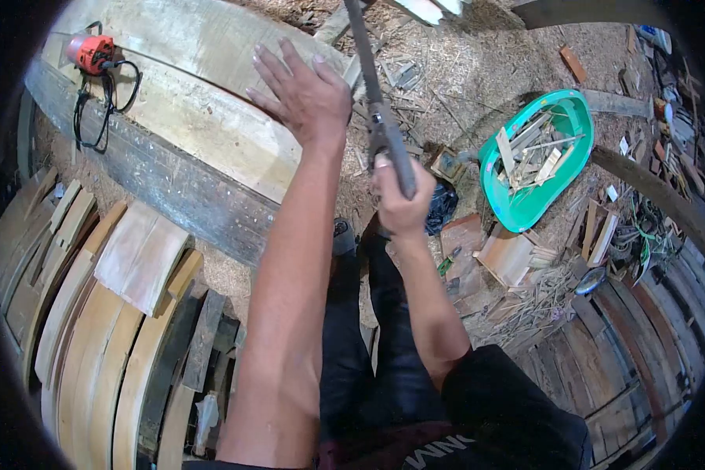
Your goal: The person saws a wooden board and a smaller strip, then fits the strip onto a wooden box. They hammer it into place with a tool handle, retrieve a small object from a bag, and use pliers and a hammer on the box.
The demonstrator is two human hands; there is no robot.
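The dark long-handled tool stands near the middle of the scene, rising from the right hand to the far edge, where its head is cut off; it may be a saw or an adze. The right fingers are wrapped tight around its handle. Just to its left, the left hand lies flat on a pale plank, fingers spread. A red power tool sits on the plank's far left end. A green basin of wood scraps lies to the right on the littered floor, and curved boards are stacked near left.
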